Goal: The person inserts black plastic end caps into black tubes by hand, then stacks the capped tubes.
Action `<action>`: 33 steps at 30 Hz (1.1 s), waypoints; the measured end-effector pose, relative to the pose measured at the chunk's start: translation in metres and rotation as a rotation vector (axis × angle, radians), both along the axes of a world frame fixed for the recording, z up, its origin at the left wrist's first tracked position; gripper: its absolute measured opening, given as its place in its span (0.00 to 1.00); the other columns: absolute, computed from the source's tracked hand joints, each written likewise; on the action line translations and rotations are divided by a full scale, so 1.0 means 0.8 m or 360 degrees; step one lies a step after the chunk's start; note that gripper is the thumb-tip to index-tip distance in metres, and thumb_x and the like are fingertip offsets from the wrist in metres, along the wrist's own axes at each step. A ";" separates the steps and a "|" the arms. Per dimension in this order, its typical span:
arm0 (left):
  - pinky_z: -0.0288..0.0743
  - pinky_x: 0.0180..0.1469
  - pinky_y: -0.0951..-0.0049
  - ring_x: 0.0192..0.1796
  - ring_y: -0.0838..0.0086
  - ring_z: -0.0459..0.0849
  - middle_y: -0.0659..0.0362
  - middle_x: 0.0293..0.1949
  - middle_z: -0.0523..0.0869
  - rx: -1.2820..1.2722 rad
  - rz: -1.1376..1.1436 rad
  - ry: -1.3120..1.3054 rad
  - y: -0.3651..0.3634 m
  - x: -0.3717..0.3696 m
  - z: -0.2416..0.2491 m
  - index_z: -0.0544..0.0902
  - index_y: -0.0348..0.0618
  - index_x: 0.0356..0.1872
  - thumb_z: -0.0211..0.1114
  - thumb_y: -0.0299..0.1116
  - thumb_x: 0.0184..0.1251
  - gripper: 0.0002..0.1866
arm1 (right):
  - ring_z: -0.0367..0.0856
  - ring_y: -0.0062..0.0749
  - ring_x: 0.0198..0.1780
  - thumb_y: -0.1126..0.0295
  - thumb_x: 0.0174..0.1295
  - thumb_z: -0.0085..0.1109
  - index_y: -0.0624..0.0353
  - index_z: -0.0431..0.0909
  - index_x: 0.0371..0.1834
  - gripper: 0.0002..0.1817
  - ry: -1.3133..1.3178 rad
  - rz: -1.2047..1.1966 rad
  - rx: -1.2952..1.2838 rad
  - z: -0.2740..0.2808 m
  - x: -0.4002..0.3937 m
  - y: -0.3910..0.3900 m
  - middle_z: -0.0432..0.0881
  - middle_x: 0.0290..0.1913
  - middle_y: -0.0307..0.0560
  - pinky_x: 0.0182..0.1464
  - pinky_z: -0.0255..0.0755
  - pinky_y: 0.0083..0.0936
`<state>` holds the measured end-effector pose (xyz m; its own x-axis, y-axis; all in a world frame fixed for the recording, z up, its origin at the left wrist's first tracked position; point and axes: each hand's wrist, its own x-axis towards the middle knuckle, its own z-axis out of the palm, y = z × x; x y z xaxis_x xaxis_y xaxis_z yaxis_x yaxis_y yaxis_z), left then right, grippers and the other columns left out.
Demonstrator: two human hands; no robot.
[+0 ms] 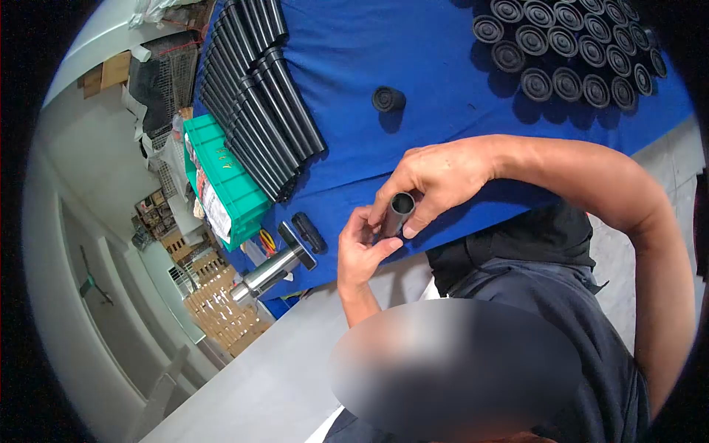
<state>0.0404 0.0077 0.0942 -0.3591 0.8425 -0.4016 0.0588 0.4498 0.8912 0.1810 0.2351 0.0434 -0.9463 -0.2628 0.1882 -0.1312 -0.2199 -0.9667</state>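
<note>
My left hand [360, 249] and my right hand [447, 181] are both closed around a short dark tube [399, 212]. Its hollow end points up toward the camera. The thumb and fingers of the left hand press on the lower part. Those of the right hand wrap the upper part near the rim. Beyond the hands, a single black ribbed rubber foot [388, 99] rests on the blue cloth [347, 66].
Long black tubes [277, 111] lie in rows at the left. Many round black rubber feet [563, 42] stand grouped at the upper right. A green crate [229, 181], a shiny metal tool [269, 273] and a black oblong object [309, 232] are by the left edge.
</note>
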 end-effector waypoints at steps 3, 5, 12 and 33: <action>0.71 0.51 0.74 0.47 0.78 0.79 0.62 0.45 0.83 -0.0019 0.0032 -0.0186 -0.005 -0.007 -0.002 0.80 0.35 0.54 0.82 0.40 0.59 0.28 | 0.84 0.28 0.38 0.69 0.62 0.71 0.58 0.81 0.64 0.25 -0.0018 0.0019 -0.0073 -0.005 -0.004 0.000 0.90 0.45 0.46 0.45 0.78 0.28; 0.72 0.53 0.73 0.48 0.77 0.79 0.62 0.47 0.83 -0.0055 0.0040 -0.0219 -0.007 -0.011 -0.001 0.80 0.34 0.55 0.82 0.40 0.59 0.29 | 0.83 0.27 0.38 0.69 0.62 0.71 0.58 0.82 0.64 0.25 -0.0015 -0.0004 -0.0090 -0.002 -0.001 0.001 0.90 0.44 0.46 0.45 0.78 0.28; 0.75 0.58 0.70 0.52 0.73 0.83 0.58 0.52 0.84 0.0182 0.0089 -0.0223 0.007 0.008 0.001 0.79 0.34 0.56 0.82 0.35 0.59 0.28 | 0.82 0.26 0.34 0.68 0.61 0.73 0.61 0.83 0.60 0.24 -0.0036 -0.0058 -0.0031 0.003 0.000 0.006 0.89 0.39 0.46 0.40 0.78 0.27; 0.80 0.54 0.64 0.46 0.66 0.86 0.54 0.47 0.86 0.0156 -0.0002 0.0017 -0.012 -0.009 -0.015 0.78 0.35 0.58 0.76 0.46 0.63 0.30 | 0.84 0.29 0.39 0.58 0.59 0.75 0.62 0.80 0.63 0.31 0.0096 -0.0189 0.0183 0.004 -0.001 0.014 0.87 0.39 0.48 0.41 0.78 0.28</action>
<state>0.0330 -0.0022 0.0821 -0.3620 0.8780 -0.3130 0.0692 0.3602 0.9303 0.1800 0.2464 0.0466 -0.9599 -0.1728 0.2208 -0.2082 -0.0879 -0.9741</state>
